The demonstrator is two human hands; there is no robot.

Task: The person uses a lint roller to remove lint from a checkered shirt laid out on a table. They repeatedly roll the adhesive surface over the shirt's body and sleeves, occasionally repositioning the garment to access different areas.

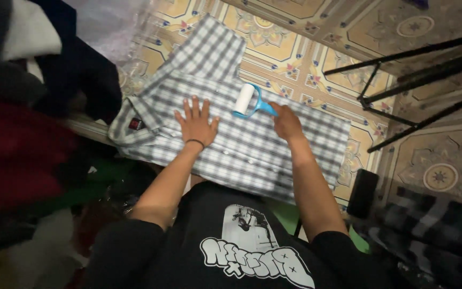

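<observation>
A patterned tile floor (306, 59) fills the view, and on it a grey-and-white plaid shirt (252, 144) lies spread flat, collar toward the person's left and hem toward the right, so its long axis runs left to right across the body. A heap of dark and red clothes (22, 134) sits to the left, and black tripod legs (413, 80) stand to the right (another checked garment lies below them). The left hand (196, 123) presses flat on the shirt's chest, fingers spread, holding nothing. The right hand (286, 122) is closed around the blue handle of a lint roller (247, 100), whose white drum rests on the fabric just beyond and between the two hands, nearer the right hand.
</observation>
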